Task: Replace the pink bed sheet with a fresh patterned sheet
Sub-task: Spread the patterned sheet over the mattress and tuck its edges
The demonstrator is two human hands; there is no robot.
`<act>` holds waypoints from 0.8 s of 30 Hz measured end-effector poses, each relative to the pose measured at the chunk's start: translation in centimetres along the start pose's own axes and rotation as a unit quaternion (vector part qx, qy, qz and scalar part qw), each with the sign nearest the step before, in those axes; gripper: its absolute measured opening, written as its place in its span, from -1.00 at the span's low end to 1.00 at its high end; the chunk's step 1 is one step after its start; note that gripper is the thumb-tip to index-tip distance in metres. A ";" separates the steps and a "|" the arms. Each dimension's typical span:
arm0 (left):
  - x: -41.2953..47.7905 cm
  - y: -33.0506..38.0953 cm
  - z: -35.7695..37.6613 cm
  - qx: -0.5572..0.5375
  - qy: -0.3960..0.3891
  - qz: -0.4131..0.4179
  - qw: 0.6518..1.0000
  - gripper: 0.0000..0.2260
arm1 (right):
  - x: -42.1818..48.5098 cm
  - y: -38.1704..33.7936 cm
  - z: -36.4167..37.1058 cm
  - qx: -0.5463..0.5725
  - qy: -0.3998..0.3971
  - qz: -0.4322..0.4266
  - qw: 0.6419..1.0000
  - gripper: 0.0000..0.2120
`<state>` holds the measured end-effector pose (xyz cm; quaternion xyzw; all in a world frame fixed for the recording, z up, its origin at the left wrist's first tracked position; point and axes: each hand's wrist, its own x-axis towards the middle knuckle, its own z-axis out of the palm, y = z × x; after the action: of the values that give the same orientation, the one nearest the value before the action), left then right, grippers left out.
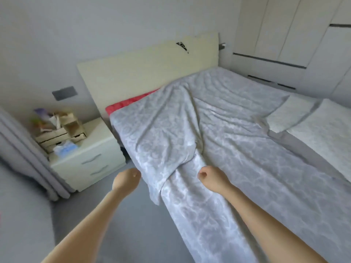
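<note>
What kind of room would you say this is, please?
Most likely a bedroom: a bed with a cream headboard under a grey patterned sheet, a bedside cabinet with drawers, and fitted wardrobes along the far side.

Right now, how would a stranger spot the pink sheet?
Start at the cream headboard. At its foot, nearest the nightstand, a narrow strip of pink sheet shows from under the grey sheet. It is the only pink-red thing there.
</note>
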<state>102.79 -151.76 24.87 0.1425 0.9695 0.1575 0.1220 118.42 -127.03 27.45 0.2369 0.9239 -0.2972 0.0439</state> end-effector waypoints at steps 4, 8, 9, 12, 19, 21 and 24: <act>7.0 -7.2 -4.3 -0.012 0.030 -0.014 0.999 -0.87 | 7.6 -7.1 2.8 0.003 0.000 -0.020 1.000 -0.70; 14.0 -11.4 -8.5 -0.033 0.063 -0.015 0.997 -0.84 | 13.8 -12.9 3.9 0.005 -0.001 -0.022 1.000 -0.73; 15.5 -11.9 -9.3 -0.039 0.069 -0.012 0.997 -0.84 | 15.2 -14.0 4.0 0.008 -0.004 -0.022 1.000 -0.71; 21.0 -13.0 -11.5 -0.057 0.083 -0.006 0.995 -0.84 | 20.5 -17.3 4.3 0.002 -0.009 -0.026 1.000 -0.63; 34.8 -13.6 -14.4 -0.058 0.079 0.024 0.995 -0.84 | 35.7 -23.8 4.8 -0.013 -0.013 -0.034 0.999 -0.61; 40.1 -14.3 -15.4 -0.043 0.078 0.028 0.996 -0.85 | 41.9 -25.9 5.6 -0.017 -0.018 -0.053 0.998 -0.60; 46.3 -15.6 -16.8 -0.038 0.070 0.009 0.997 -0.85 | 49.9 -28.7 6.2 -0.035 -0.023 -0.061 0.997 -0.60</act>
<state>51.27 -155.89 26.19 0.1350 0.9677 0.2048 0.0576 60.62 -130.43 26.43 0.1717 0.9450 -0.2727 0.0553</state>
